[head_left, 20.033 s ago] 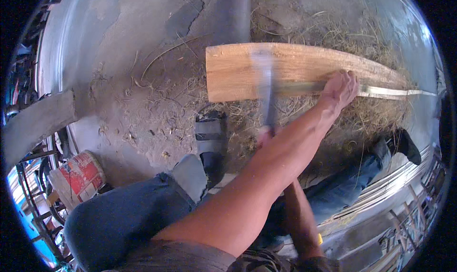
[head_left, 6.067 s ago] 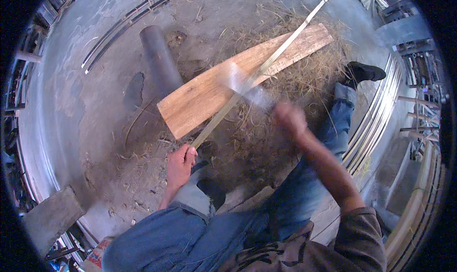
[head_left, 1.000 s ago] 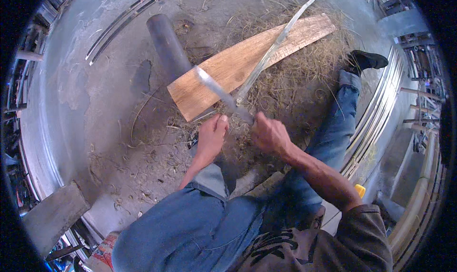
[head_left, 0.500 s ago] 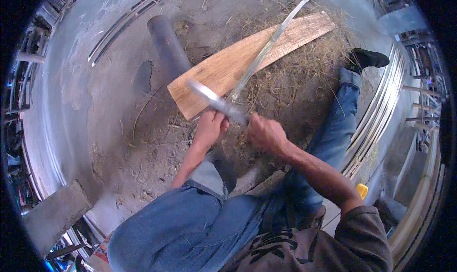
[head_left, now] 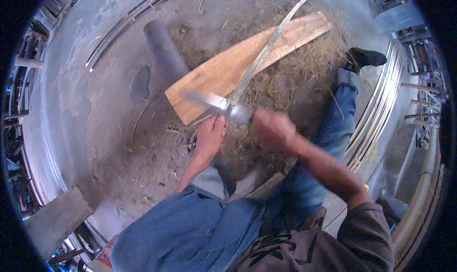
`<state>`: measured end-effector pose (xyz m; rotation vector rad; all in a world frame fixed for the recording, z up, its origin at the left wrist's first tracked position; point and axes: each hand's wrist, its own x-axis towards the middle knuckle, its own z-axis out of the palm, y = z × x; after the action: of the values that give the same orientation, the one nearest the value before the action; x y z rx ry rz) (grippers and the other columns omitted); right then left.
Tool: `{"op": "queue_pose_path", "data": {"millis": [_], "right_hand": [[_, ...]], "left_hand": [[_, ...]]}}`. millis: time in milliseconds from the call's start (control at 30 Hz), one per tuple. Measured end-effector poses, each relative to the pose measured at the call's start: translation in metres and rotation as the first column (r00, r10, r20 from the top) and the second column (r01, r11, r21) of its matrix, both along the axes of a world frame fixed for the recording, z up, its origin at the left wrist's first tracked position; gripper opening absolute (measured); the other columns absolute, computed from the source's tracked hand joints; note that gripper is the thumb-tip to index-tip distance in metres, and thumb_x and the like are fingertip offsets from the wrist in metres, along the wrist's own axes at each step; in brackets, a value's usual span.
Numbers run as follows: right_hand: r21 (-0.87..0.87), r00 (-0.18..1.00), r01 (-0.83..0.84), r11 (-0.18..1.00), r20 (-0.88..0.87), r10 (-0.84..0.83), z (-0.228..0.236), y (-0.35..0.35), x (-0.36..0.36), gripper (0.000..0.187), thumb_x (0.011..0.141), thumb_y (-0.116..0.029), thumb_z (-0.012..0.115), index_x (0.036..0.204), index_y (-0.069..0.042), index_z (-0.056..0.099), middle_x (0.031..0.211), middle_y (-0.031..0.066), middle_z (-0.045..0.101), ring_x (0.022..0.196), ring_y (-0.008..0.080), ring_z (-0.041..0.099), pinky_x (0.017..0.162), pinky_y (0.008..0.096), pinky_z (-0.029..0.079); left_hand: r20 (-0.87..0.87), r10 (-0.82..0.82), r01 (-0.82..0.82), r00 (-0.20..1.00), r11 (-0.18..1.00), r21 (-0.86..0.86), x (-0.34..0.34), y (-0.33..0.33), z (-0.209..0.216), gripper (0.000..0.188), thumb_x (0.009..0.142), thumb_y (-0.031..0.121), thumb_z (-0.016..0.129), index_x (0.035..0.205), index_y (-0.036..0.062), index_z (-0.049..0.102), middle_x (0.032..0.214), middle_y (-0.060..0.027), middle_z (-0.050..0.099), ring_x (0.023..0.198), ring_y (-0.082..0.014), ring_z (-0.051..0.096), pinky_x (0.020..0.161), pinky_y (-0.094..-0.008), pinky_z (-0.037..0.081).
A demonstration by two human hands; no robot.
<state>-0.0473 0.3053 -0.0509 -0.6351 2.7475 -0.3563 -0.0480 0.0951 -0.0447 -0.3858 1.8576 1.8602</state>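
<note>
My right hand (head_left: pixel 276 128), blurred, is closed round the handle end of a knife (head_left: pixel 204 99) with a broad, shiny blade. The blade points left over the near end of a flat wooden board (head_left: pixel 228 70). A long, pale, thin strip (head_left: pixel 264 53), seemingly bamboo, slants from the far right across the board and meets the blade. Close below the blade, my left hand (head_left: pixel 210 135) pinches the near end of this strip; its fingertips are partly hidden.
A dark round pipe or log (head_left: pixel 164 46) lies against the board's left side. Fine shavings (head_left: pixel 290 82) cover the floor around it. My outstretched leg (head_left: pixel 340 115) is on the right, beside a bundle of long strips (head_left: pixel 378 105). A grey block (head_left: pixel 59 219) sits at lower left.
The knife has shifted along the strip, and its blade now lies flatter across it. My right hand has moved slightly right. My left hand stays nearly in place.
</note>
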Motion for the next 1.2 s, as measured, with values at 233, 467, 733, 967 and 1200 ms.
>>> {"op": "queue_pose_path", "data": {"millis": [233, 467, 733, 967, 1200], "right_hand": [[0.326, 0.985, -0.053, 0.944, -0.14, 0.103, 0.011, 0.001, -0.022, 0.012, 0.078, -0.014, 0.049, 0.071, -0.005, 0.05, 0.068, 0.0111, 0.055, 0.059, 0.029, 0.06, 0.047, 0.0411, 0.05], [0.119, 0.986, 0.076, 0.99, -0.157, -0.057, -0.029, 0.018, -0.009, 0.01, 0.079, -0.016, 0.049, 0.077, -0.006, 0.048, 0.067, 0.0157, 0.058, 0.058, 0.0357, 0.061, 0.049, 0.0472, 0.049], [0.202, 0.997, 0.07, 0.977, -0.002, -0.071, -0.021, 0.026, -0.036, 0.011, 0.079, -0.016, 0.05, 0.085, -0.006, 0.052, 0.066, 0.0122, 0.057, 0.065, 0.0278, 0.062, 0.048, 0.044, 0.048], [0.186, 0.998, 0.064, 0.98, 0.003, -0.066, -0.004, 0.01, -0.062, 0.01, 0.077, -0.011, 0.049, 0.081, -0.01, 0.058, 0.065, 0.0078, 0.056, 0.062, 0.0245, 0.059, 0.051, 0.0385, 0.049], [0.211, 0.969, 0.215, 0.954, -0.164, -0.182, -0.068, 0.108, -0.064, 0.012, 0.077, -0.015, 0.052, 0.085, -0.007, 0.058, 0.073, 0.0141, 0.061, 0.074, 0.032, 0.062, 0.066, 0.0461, 0.049]], "left_hand": [[0.029, 0.075, -0.076, 0.997, 0.997, 0.021, -0.003, 0.007, 0.004, 0.026, 0.093, 0.026, 0.042, 0.076, 0.0076, 0.049, 0.058, 0.0048, 0.039, 0.049, -0.0037, 0.035, 0.043, -0.0201, 0.03], [0.003, -0.002, 0.002, 1.0, 0.999, 0.033, 0.001, 0.001, -0.001, 0.028, 0.092, 0.027, 0.043, 0.072, 0.0078, 0.048, 0.056, 0.0045, 0.038, 0.048, -0.0037, 0.034, 0.043, -0.0213, 0.029], [0.035, -0.012, 0.012, 0.999, 1.0, 0.002, 0.006, -0.002, -0.005, 0.029, 0.092, 0.027, 0.042, 0.072, 0.0071, 0.049, 0.057, 0.0037, 0.039, 0.049, -0.0047, 0.035, 0.044, -0.0218, 0.029], [0.002, -0.024, 0.024, 1.0, 1.0, 0.015, 0.011, -0.027, -0.015, 0.03, 0.093, 0.028, 0.041, 0.073, 0.0063, 0.049, 0.057, 0.0035, 0.039, 0.05, -0.0047, 0.036, 0.045, -0.022, 0.031], [0.074, -0.042, 0.041, 0.996, 0.999, 0.01, 0.035, -0.031, -0.013, 0.031, 0.094, 0.028, 0.041, 0.075, 0.0054, 0.05, 0.057, 0.0034, 0.039, 0.049, -0.0047, 0.036, 0.044, -0.0213, 0.032]]}}
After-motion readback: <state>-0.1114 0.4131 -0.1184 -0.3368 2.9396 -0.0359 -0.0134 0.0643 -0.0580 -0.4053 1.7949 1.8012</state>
